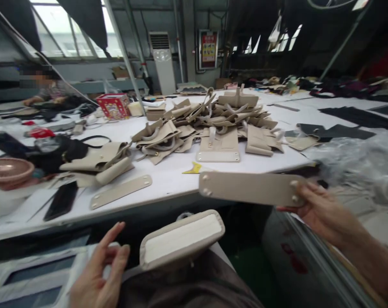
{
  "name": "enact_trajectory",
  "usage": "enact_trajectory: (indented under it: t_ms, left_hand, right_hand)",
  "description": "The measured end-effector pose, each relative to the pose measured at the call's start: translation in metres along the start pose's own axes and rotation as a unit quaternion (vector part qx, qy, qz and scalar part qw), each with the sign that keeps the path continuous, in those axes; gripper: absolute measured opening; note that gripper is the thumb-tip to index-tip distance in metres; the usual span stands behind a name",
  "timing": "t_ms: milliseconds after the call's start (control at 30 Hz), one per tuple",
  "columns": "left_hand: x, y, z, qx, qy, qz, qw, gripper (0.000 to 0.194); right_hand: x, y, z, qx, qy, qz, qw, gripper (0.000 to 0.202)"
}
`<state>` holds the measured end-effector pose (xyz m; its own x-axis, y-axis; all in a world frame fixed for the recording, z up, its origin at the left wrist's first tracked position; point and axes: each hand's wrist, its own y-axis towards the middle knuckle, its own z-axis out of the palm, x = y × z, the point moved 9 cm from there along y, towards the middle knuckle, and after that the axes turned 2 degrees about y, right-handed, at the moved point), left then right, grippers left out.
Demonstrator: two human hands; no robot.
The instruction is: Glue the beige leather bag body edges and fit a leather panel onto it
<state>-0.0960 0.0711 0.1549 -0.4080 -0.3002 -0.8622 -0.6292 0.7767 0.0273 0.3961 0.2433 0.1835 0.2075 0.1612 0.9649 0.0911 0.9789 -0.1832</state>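
A tan strap [250, 188] is pinched at its right end by the right hand [322, 211] near the bench [168, 179], the left hand [97, 273] is left open beside a tan pouch [181, 239] on the lap, and the strap could be dropped if that small hold is loosened.

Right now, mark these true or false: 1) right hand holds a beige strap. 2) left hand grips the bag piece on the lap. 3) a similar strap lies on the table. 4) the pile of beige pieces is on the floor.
1) True: the right hand pinches the beige strap by one end.
2) False: the left hand is open beside the bag piece, no grip on it.
3) True: a second strap lies flat on the white table.
4) False: the pile of beige pieces sits on the table.
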Motion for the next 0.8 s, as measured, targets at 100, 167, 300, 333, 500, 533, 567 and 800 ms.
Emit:
enact_trajectory:
  t_ms: [100, 167, 300, 333, 500, 533, 567, 800]
  left_hand:
    - [0.011, -0.028, 0.036, 0.102, -0.157, -0.084, 0.979, 0.078]
    - [0.027, -0.048, 0.058, 0.148, -0.244, -0.166, 0.944, 0.075]
    - [0.065, -0.064, 0.067, 0.141, -0.250, -0.242, 0.927, 0.056]
    - [0.072, -0.061, 0.063, 0.117, -0.238, -0.237, 0.935, 0.054]
    - [0.088, -0.048, 0.044, 0.039, -0.162, -0.188, 0.968, 0.058]
    - [0.090, -0.049, 0.045, 0.050, -0.157, -0.195, 0.967, 0.060]
    - [0.092, -0.053, 0.048, 0.067, -0.160, -0.210, 0.962, 0.064]
    - [0.101, -0.080, 0.062, 0.116, -0.277, -0.315, 0.900, 0.066]
  right_hand:
    - [-0.067, -0.044, 0.094, 0.181, 0.039, 0.142, 0.972, 0.028]
    - [-0.101, -0.066, 0.127, 0.253, 0.041, 0.198, 0.946, 0.029]
    - [-0.139, -0.076, 0.138, 0.259, 0.011, 0.247, 0.934, 0.033]
    - [-0.143, -0.076, 0.139, 0.257, 0.009, 0.255, 0.932, 0.034]
    - [-0.145, -0.086, 0.157, 0.301, 0.055, 0.298, 0.904, 0.034]
    - [-0.145, -0.089, 0.160, 0.304, 0.063, 0.306, 0.900, 0.034]
    - [-0.145, -0.091, 0.162, 0.305, 0.070, 0.314, 0.896, 0.034]
    - [-0.156, -0.093, 0.165, 0.313, 0.096, 0.349, 0.878, 0.032]
